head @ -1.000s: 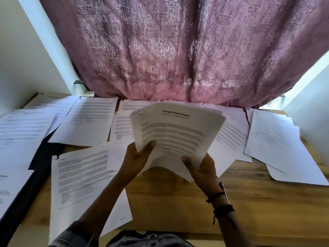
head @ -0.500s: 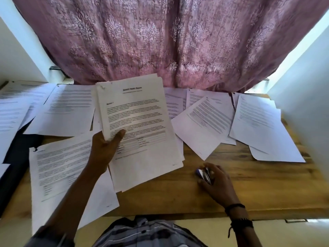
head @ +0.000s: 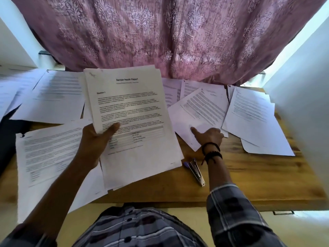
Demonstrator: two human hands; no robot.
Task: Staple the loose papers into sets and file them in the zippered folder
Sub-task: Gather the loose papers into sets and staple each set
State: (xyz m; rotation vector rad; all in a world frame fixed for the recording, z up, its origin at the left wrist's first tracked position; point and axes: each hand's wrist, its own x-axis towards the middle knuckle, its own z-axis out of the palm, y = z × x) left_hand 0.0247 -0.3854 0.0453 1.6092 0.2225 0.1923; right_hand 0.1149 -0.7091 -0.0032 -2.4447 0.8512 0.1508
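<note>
The left hand [head: 97,139] is gripping a thick, slightly fanned stack of printed papers [head: 135,122], its thumb lying across the top page. Just inward of the right wrist, a slim metal stapler [head: 195,171] is lying on the grainy wooden surface [head: 249,175]. The right hand [head: 211,137] is grasping nothing, its straight forefinger touching a flat loose sheet [head: 201,111].

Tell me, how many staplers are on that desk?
1. The stapler lies on the bare wood of the desk, beside the wrist of the right hand. Others may be hidden under the papers.
</note>
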